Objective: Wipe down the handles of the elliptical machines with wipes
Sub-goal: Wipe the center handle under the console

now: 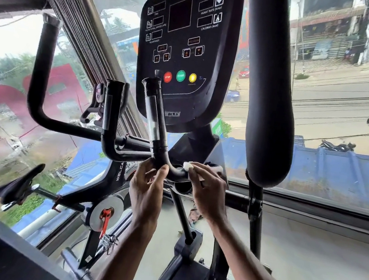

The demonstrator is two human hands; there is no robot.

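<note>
Bright, flat daylight pours through the large glass window (328,89), leaving the black elliptical console panel (185,45) and the thick black padded handle (271,104) backlit and dark. Sky at upper left blows out white. Wide-angle distortion bends the edges; the left side is smeared.

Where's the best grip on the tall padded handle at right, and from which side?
Probably the thick padded section of the padded handle, wrapped from the near side: it stands nearly upright and clear, narrowing below to a jointed post. Free a hand first: the left hand grips the inner handle, the right hand holds the wipe.
</note>
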